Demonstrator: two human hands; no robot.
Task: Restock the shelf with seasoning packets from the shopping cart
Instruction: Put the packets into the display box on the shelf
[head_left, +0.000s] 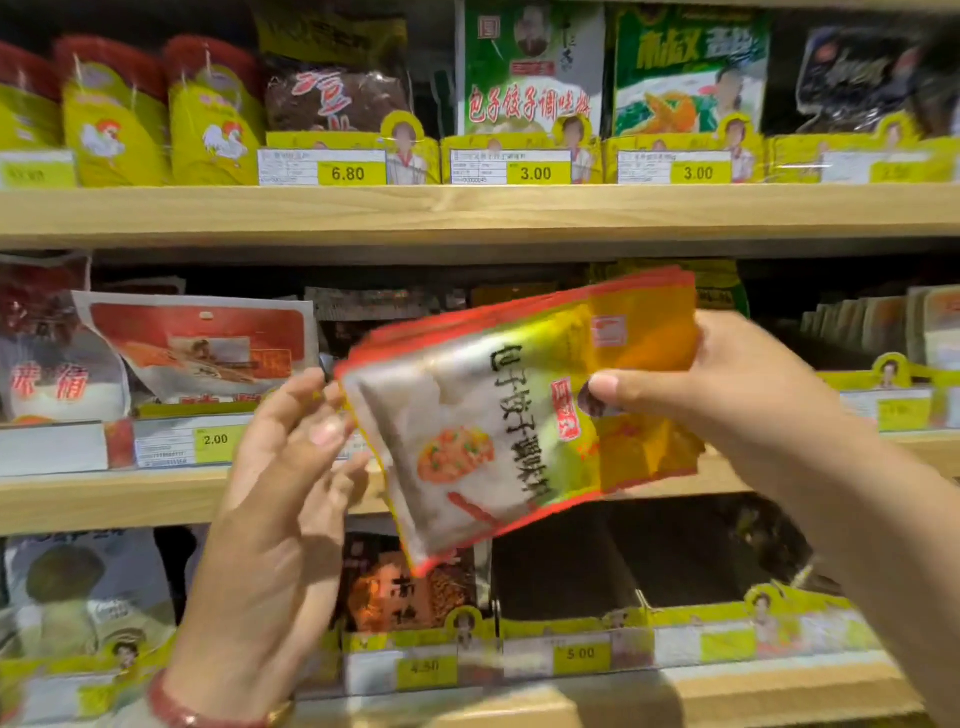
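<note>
— What's closest to the camera?

— The left hand (291, 483), a red beaded bracelet (171, 712) on its wrist. Its fingers are loosely spread and their tips touch the left edge of a stack of packets (514, 415).

— And the grip on them?

— The right hand (727, 395) pinches the stack, thumb pressed across the front and fingers curled behind. The packets are flat, glossy foil pouches, silver and yellow with red borders, fanned slightly and tilted.

— Where are they?

— In the air in front of the middle shelf (156, 499), a pale wooden board.

— Anything else?

— Crinkled yellow bags with a rooster (215, 130) stand on the top shelf (467, 213), beside a green packet (530, 67) above yellow price tags (348, 174).
</note>
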